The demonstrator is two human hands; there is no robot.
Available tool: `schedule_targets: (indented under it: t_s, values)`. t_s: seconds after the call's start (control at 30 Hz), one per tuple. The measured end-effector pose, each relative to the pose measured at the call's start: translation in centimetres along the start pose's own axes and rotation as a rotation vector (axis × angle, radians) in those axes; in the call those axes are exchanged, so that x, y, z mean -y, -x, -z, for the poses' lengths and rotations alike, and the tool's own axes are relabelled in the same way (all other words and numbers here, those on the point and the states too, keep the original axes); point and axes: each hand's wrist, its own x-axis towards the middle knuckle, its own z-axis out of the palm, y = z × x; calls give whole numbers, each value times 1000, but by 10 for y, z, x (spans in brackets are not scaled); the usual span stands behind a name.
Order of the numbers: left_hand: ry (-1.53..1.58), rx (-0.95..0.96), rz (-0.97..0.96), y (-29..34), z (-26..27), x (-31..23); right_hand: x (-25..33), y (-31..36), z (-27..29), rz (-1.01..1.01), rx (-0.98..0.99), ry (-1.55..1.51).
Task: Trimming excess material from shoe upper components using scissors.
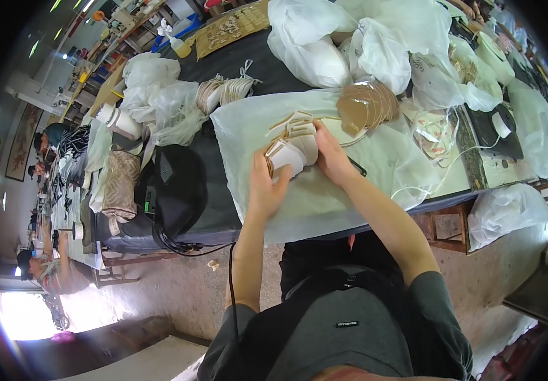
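Observation:
Over the pale plastic sheet (242,146) I hold a stack of curved white and beige pieces with tan edges (293,149); they look like cut shoe parts. My left hand (269,186) is closed on its near left side, thumb across the white front piece. At the far right side, my right hand (334,157) grips the stack, its fingers partly hidden behind it. More pale curved pieces (337,130) lie just beyond my right hand. Beside them is a bundle of brown pieces (366,108) in clear plastic. A small dark object (357,167) shows by my right wrist.
Stuffed white plastic bags (312,54) crowd the table's far side. Tied bundles of beige pieces (226,92) lie at the far left. A black bag (178,187) and patterned fabric roll (120,184) sit on the left. A black cable (231,286) hangs beside my left forearm.

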Motion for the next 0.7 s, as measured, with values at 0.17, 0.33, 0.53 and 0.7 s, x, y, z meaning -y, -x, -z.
schedule_targets:
  t_s: [0.17,0.33,0.53,0.7]
  values:
    - [-447,36,-351,-1,-14,-11,3,9,-16,76,222,355]
    - [-472,39,-305,-11,17,-13,4,7,-13,137,276,522]
    - [-347,106,-110,11,-3,-7,-4,7,-8,294,135,531]
    - [-405,-47,-281,2,-16,7,4,10,-27,218,200,663]
